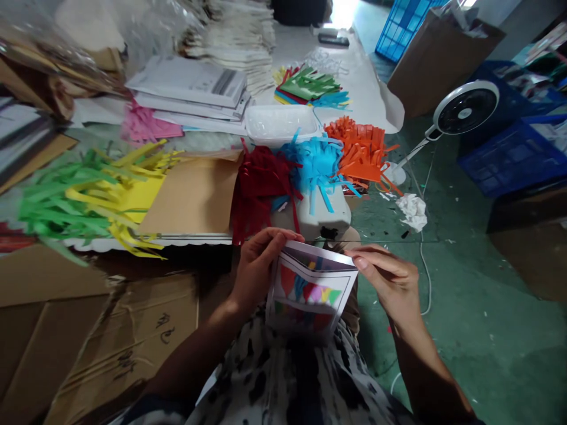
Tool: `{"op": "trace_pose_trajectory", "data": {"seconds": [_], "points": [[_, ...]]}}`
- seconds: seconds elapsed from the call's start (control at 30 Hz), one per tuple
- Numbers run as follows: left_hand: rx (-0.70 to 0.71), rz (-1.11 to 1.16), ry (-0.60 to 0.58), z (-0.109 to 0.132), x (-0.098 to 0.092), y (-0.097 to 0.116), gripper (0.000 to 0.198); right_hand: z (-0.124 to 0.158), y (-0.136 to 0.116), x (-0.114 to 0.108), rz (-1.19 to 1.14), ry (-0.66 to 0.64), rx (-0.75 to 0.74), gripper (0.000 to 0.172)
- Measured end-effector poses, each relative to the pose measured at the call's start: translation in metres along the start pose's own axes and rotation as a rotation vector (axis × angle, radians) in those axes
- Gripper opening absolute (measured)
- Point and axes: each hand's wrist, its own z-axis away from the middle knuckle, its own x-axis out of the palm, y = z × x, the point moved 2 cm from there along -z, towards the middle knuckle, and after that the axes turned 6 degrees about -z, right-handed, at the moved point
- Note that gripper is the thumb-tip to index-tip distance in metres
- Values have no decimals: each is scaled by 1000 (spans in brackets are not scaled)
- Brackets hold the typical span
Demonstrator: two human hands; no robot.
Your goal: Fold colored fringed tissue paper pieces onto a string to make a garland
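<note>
Forearms angle in from both sides; the left hand curls over the top edge of a printed card, and the right hand pinches its other corner, holding it above the lap. Just beyond sit a red fringe, a blue fringe and an orange fringe of cut paper.

From here I can't see all of the white paper card with colored flags. The left hand covers one top corner, and the right hand's fingers lie over the other side. The black marks on the brown cardboard sheet are too small for me to read. The top edge of my view cuts off the blue plastic crate.
</note>
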Motion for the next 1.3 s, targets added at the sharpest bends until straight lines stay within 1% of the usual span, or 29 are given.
{"op": "trace_pose_trajectory", "data": {"seconds": [0.07, 0.17, 0.27, 0.33, 0.37, 0.4, 0.47, 0.57, 0.6, 0.63, 0.7, 0.73, 0.8, 0.87, 0.93, 0.97, 1.03, 1.07, 1.2, 1.3], "points": [[9, 17, 2, -1, 3, -2, 19, -1, 1, -3, 6, -11, 0, 18], [14, 33, -59, -3, 4, -5, 22, -2, 4, -7, -22, -14, 1, 19], [36, -9, -100, -4, 2, -9, 28, -1, 8, -9, -43, -24, 11, 21], [76, -48, -101, -5, -1, -10, 32, -1, 9, -9, -48, -29, 17, 21], [114, -68, -112, -5, -1, -10, 30, -1, 9, -9, -51, -29, 15, 22], [168, -101, -132, -6, -2, -8, 26, -2, 8, -8, -53, -26, 11, 22], [334, -242, -181, -8, -3, 0, 18, -5, 4, -5, -49, -36, 1, 21], [614, -615, -283, -13, -2, 18, 29, -11, -2, 0, -23, -80, 7, 19], [688, -736, -332, -16, -2, 24, 31, -13, -3, 1, -12, -90, 10, 19], [743, -832, -392, -18, -1, 29, 33, -14, -4, 2, -4, -96, 10, 19], [809, -937, -499, -22, -1, 35, 35, -13, -5, 4, 4, -92, -3, 20], [832, -953, -517, -24, -1, 37, 35, -11, -5, 6, 8, -91, -9, 21], [850, -945, -492, -25, -2, 37, 33, -6, -3, 9, 11, -90, -10, 27], [839, -909, -435, -25, -3, 33, 30, 2, -2, 12, 44, -49, -35, 43], [803, -887, -411, -24, -2, 28, 27, 8, -3, 14, 107, 5, -124, 53], [789, -884, -411, -24, -1, 26, 27, 10, -3, 15, 143, 26, -185, 53], [780, -891, -398, -24, 0, 24, 26, 12, -4, 17, 209, 23, -276, 46], [783, -898, -388, -24, 1, 23, 26, 12, -4, 18, 232, 13, -292, 42], [797, -905, -347, -23, 3, 21, 23, 9, -3, 16, 292, 8, -253, 27], [750, -893, -344, -23, 3, 21, 21, 7, -6, 14, 306, 0, -221, 23]]}}
